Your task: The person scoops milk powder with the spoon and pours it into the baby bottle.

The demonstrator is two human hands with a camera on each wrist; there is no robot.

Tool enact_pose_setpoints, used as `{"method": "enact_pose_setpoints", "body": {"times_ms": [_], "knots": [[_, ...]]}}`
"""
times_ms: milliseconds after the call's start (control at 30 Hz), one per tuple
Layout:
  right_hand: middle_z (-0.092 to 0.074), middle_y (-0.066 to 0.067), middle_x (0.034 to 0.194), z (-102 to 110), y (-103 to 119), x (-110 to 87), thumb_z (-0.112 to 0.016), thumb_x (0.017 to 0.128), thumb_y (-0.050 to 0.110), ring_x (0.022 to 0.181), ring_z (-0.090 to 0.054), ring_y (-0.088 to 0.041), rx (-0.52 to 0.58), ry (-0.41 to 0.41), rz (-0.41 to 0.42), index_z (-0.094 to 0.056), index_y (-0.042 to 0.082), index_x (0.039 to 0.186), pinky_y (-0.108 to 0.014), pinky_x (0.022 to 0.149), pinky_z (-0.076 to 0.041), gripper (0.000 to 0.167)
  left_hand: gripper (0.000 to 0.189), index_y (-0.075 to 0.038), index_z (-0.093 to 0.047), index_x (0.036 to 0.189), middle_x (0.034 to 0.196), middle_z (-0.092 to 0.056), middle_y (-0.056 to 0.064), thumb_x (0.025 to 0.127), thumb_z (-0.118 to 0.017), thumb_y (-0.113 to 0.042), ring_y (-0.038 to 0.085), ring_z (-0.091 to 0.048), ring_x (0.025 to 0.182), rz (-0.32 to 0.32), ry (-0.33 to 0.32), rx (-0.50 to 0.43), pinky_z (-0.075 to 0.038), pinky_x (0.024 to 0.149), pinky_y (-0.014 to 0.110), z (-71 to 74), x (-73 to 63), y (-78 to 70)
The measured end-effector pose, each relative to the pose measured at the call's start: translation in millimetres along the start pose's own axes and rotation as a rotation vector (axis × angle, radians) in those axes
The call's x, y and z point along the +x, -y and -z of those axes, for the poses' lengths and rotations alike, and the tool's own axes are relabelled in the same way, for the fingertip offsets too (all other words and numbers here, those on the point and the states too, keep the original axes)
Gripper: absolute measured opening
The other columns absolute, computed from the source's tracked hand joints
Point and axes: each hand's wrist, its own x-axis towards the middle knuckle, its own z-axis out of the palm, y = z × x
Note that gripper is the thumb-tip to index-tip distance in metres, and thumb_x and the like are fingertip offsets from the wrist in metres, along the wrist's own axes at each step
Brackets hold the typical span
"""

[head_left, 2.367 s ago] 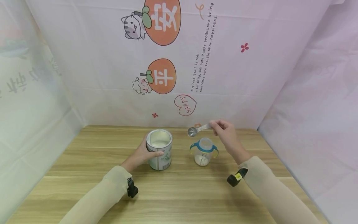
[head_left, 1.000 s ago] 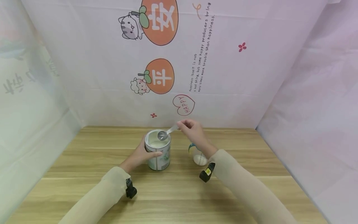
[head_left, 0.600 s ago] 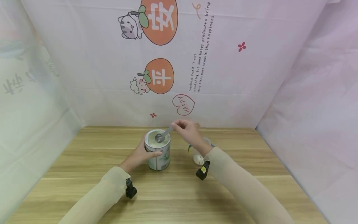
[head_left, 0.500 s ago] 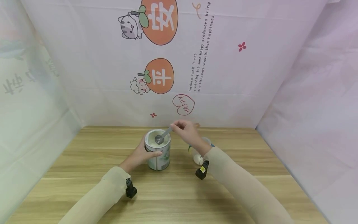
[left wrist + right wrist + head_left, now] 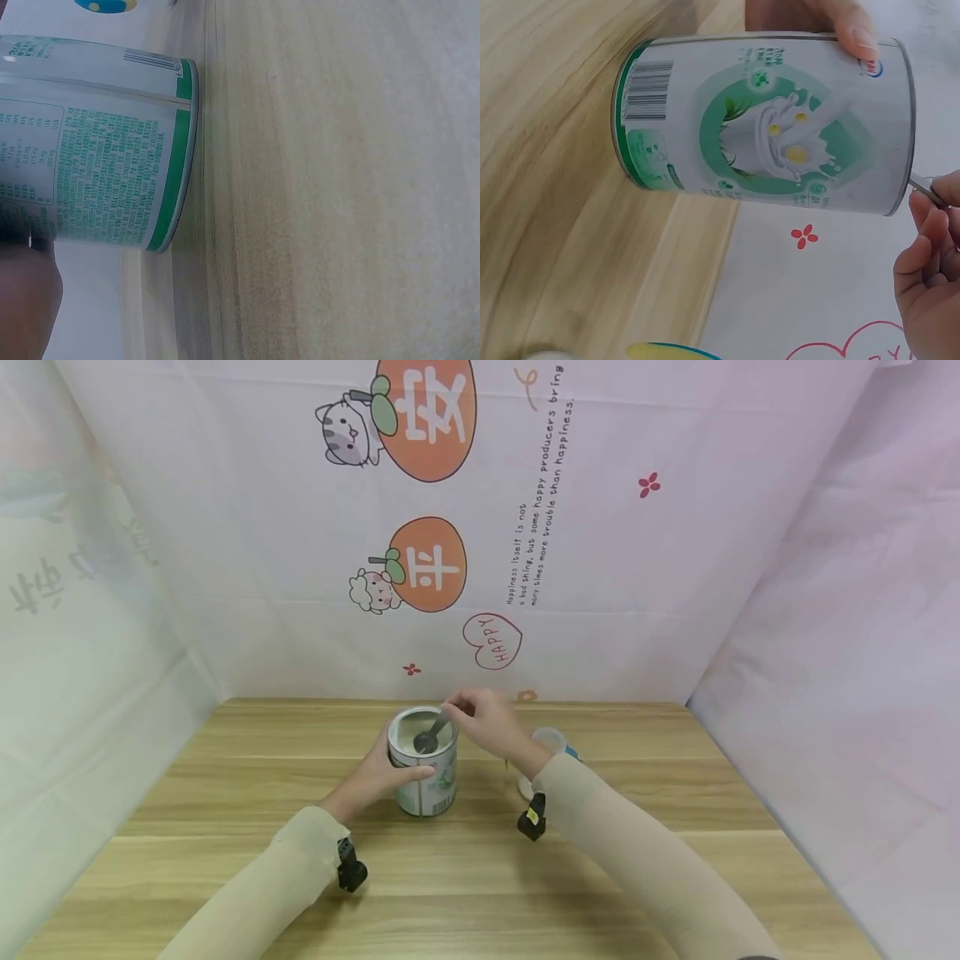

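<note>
An opened milk powder can [image 5: 431, 789] stands upright on the wooden table, pale powder inside. My left hand [image 5: 377, 777] grips its left side, thumb across the front. With its fingertips, my right hand [image 5: 489, 724] pinches the handle of a metal measuring spoon [image 5: 426, 742]. The spoon's bowl is down inside the can's mouth. In the right wrist view the can [image 5: 780, 142] shows a green and white milk picture, and the spoon's handle [image 5: 928, 190] crosses its rim. Behind the right wrist is a clear sippy cup [image 5: 550, 741] with blue handles, partly hidden.
The wooden table [image 5: 450, 893] reaches back to a white printed curtain [image 5: 600, 635], and similar sheets hang at left and right. The sippy cup stands a short way right of the can. A black wrist camera [image 5: 532, 818] sits on the right sleeve.
My right hand has carried the spoon left from over the sippy cup to the can, then lowered its bowl into the mouth. The spoon's handle now stands steeper. My left hand keeps its grip.
</note>
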Motion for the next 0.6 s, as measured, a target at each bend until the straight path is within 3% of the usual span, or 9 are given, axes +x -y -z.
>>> {"method": "enact_pose_setpoints", "body": {"times_ms": [300, 600], "knots": [[-0.065, 0.005, 0.080, -5.7, 6.8, 1.6, -0.067, 0.098, 0.015, 0.067, -0.055, -0.007, -0.209, -0.008, 0.190, -0.073, 0.009, 0.094, -0.020, 0.060, -0.049, 0.010, 0.096, -0.032, -0.019, 0.155, 0.147, -0.041, 0.007, 0.085, -0.083, -0.026, 0.029, -0.039, 0.136, -0.020, 0.029, -0.036, -0.027, 0.112, 0.058, 0.7, 0.5, 1.6], [-0.064, 0.003, 0.085, -9.8, 8.3, -0.3, -0.066, 0.098, 0.011, 0.073, -0.057, -0.006, -0.328, 0.088, 0.294, -0.070, 0.008, 0.098, -0.015, 0.064, -0.049, 0.005, 0.098, -0.032, -0.015, 0.156, 0.149, -0.040, 0.009, 0.086, -0.082, -0.029, 0.031, -0.039, 0.137, 0.016, 0.030, -0.027, -0.028, 0.112, 0.059, 1.5, -2.4, -0.4]]}}
